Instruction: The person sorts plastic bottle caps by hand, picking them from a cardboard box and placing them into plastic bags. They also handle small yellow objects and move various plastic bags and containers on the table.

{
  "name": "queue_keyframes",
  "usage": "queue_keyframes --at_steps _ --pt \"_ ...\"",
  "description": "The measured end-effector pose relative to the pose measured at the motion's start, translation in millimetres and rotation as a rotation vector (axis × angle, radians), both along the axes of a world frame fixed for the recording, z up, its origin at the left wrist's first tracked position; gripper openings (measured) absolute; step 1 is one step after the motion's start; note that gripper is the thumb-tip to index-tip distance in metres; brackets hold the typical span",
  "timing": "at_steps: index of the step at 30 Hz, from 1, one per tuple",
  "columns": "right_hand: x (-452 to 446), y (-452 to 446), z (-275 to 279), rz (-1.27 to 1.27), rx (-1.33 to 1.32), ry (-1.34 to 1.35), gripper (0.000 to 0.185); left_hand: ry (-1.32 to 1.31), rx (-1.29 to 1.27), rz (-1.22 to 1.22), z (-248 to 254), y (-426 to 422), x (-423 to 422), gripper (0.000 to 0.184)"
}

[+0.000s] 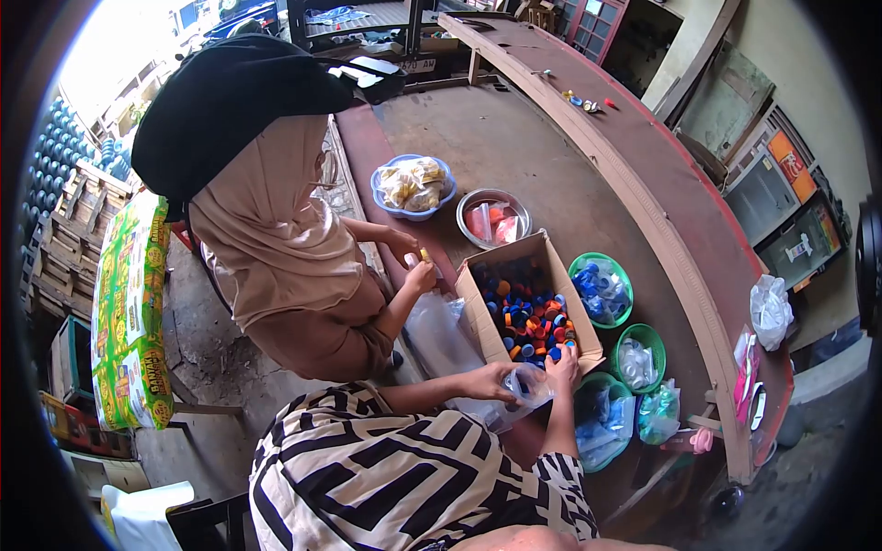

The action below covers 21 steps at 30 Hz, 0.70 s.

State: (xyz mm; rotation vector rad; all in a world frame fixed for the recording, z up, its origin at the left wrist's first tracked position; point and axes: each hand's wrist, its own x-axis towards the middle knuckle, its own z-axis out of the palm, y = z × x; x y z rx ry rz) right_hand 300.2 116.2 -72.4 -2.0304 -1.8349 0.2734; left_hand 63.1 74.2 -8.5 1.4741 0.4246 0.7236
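Head view: left hand (pixel 496 380) pinches a clear plastic bag (pixel 531 387) just beside the cardboard box (pixel 479 317). Bottle caps (pixel 525 323) lie inside the box. Right hand (pixel 563 364), fingers curled, is at its near end; grip on a cap: cannot tell.

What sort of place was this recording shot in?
Probably a small sorting or packing workshop, perhaps open-sided: there is a box full of blue and orange caps, green baskets holding plastic items, and wooden pallets off to the left.
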Motion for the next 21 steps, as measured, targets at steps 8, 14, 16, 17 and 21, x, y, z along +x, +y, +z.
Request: queue_keyframes --at_steps 8,14,16,17,21 --pt "1.0 1.4 -0.5 -0.033 -0.017 0.033 0.038 -0.020 -0.064 0.067 4.9 16.9 5.3 0.048" --pt "-0.1 2.3 0.8 -0.046 -0.037 0.032 0.039 0.019 -0.135 0.065 5.4 19.8 3.2 0.048" --pt "2.8 3.6 -5.5 -0.005 0.045 0.048 0.039 0.049 -0.114 0.078 8.8 20.5 2.1 0.049" --pt "4.3 3.5 -8.3 -0.009 0.047 0.049 0.039 0.051 -0.112 0.074 7.7 21.4 2.4 0.049" --pt "1.8 1.4 -1.9 -0.024 0.026 0.041 0.038 0.028 -0.114 0.075 0.7 24.4 5.3 0.049"
